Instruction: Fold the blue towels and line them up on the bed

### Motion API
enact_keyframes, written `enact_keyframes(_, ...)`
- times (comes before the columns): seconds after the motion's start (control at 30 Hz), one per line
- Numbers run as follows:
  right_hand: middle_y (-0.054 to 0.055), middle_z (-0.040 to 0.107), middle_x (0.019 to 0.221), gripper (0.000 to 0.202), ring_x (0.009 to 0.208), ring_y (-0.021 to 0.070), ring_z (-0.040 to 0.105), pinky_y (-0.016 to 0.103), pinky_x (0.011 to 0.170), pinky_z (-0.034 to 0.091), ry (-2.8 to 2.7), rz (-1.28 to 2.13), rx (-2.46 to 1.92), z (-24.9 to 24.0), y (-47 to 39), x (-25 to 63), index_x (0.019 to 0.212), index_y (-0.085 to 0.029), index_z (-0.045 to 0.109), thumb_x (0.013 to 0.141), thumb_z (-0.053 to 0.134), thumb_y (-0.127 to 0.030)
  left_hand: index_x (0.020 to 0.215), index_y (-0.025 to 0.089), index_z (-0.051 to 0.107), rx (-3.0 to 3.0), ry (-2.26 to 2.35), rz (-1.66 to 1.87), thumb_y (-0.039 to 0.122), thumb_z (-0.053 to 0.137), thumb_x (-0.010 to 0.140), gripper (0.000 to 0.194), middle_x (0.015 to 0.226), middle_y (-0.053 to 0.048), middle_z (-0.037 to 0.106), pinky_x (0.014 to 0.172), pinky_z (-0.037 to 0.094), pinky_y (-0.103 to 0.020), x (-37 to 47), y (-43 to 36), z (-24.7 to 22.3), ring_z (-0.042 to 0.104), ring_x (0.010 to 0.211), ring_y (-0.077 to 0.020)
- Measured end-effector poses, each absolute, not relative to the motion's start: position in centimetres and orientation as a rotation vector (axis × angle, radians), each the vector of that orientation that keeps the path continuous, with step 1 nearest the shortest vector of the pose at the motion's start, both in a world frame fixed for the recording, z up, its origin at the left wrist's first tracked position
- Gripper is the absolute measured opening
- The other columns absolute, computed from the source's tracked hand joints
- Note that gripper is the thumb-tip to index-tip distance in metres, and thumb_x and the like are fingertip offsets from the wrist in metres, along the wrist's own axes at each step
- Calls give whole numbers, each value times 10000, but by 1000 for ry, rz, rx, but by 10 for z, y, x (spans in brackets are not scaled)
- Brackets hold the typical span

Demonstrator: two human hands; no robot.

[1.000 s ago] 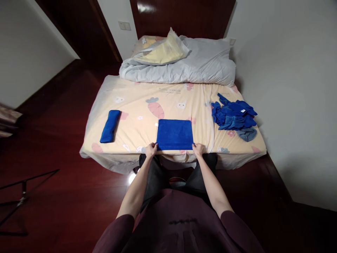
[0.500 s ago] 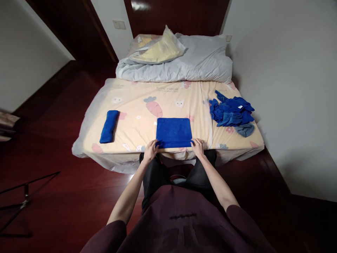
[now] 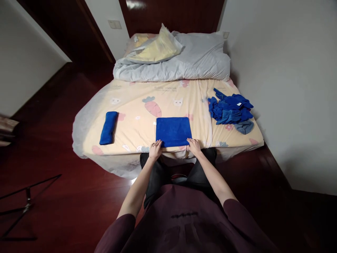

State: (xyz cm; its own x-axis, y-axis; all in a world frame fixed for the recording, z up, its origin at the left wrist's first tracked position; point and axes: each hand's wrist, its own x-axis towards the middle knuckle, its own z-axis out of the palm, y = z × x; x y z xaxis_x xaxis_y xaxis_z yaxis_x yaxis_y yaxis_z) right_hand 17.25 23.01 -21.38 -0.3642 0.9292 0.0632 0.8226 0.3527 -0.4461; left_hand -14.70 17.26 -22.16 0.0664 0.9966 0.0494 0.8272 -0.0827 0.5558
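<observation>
Head view: blue cloth (image 3: 173,130) lies flat on the patterned bedsheet (image 3: 131,100), close to the bed's near edge, between a folded blue bundle (image 3: 108,128) on the left and a crumpled blue heap (image 3: 231,109) on the right; well apart from both. Left hand (image 3: 156,149) has its fingers on the near left corner, right hand (image 3: 194,147) likewise on the near right corner. Can't tell if either pinches the fabric or just presses on it.

Handling, judged by look: light, soft, limp, towel-like, not fragile, grippy rather than slippery; likely several layers, given the strip line along the near edge. Best hold: both near corners, thumbs under, all layers together, or the middle may sag.

Text: small white tag (image 3: 154,123) just beside the cloth's left edge, nothing legible. White label (image 3: 239,104) on the heap, too small to read. Sheet lettering (image 3: 165,88) blurred, maybe "rabbit", unsure. Shirt print (image 3: 184,214) dark on dark, unreadable. No brand identifiable.
</observation>
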Motion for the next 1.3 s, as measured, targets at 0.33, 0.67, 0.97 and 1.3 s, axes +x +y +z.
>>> enact_keyframes(0.33, 43, 803, 1043, 395, 1001, 248, 730, 375, 975, 544, -2144, 621, -1613, -206, 256, 194, 1070, -314, 818, 780, 691, -77, 1078, 254, 764, 1894, 1809, 438, 135, 604, 794, 347, 1032, -128, 778, 1109, 447, -452, -192, 200, -196, 706, 1087, -333)
enact_keyframes(0.67, 102, 789, 906, 398, 838, 251, 734, 377, 803, 602, -1365, 1118, -1357, -224, 251, 197, 926, -171, 763, 691, 806, -490, 1063, 195, 705, 1465, 1615, 941, 498, 610, 833, 392, 1067, -89, 771, 929, 570, -377, -188, 181, -215, 729, 982, -256)
enact_keyframes(0.97, 9, 550, 592, 530, 614, 198, 556, 307, 573, 469, -1476, 1042, -1424, -231, 246, 202, 653, -258, 508, 746, 652, -759, 734, 212, 589, 1431, 1730, 961, 525, 596, 825, 326, 681, -29, 634, 703, 515, -313, -192, 173, -225, 641, 724, -207)
enact_keyframes(1.3, -39, 408, 591, 545, 583, 158, 444, 284, 581, 416, -1545, 930, -1507, -238, 250, 199, 643, -273, 395, 802, 540, -774, 774, 185, 654, 1367, 1819, 887, 491, 535, 890, 348, 739, -49, 699, 786, 528, -315, -189, 176, -220, 673, 817, -227)
